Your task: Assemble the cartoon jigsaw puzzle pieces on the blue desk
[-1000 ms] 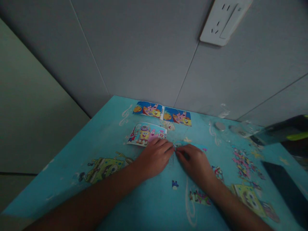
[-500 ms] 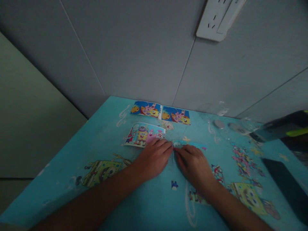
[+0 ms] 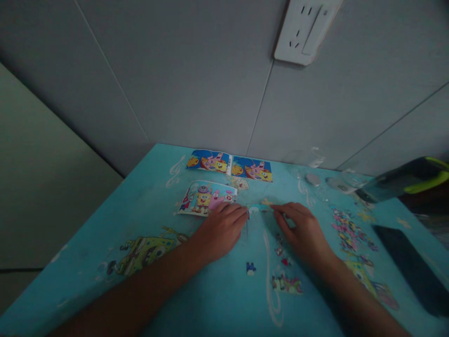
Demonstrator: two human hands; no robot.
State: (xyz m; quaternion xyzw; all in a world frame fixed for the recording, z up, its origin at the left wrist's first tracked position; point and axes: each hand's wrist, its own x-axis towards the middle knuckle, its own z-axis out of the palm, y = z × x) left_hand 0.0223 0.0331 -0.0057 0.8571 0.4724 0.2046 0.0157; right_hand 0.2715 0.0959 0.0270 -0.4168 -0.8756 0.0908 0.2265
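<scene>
My left hand point(image 3: 224, 230) rests on the table with its fingers pressed together at the left end of a light-blue strip of joined jigsaw pieces point(image 3: 255, 208). A small dark jigsaw piece shows at its fingertips, mostly hidden. My right hand point(image 3: 302, 228) has thumb and forefinger pinched at the strip's upper edge and covers the strip's right part; what lies in the pinch is too small to make out. Nearer me lie a single blue-and-white jigsaw piece point(image 3: 250, 268) and a joined cluster of jigsaw pieces point(image 3: 287, 284). A cartoon picture card point(image 3: 202, 198) touches or nearly touches my left fingers.
Two blue picture cards point(image 3: 208, 161) lie along the wall, below a socket point(image 3: 298, 35). On the right are a heap of loose jigsaw pieces point(image 3: 347, 229), a black flat object point(image 3: 409, 267), a dark bottle-like object point(image 3: 400, 180) and a round lid point(image 3: 313, 179).
My right hand has moved right along the strip, away from my left fingertips. More of the pieces near my right wrist shows. My left hand stays on the strip's left end; the view shifted slightly.
</scene>
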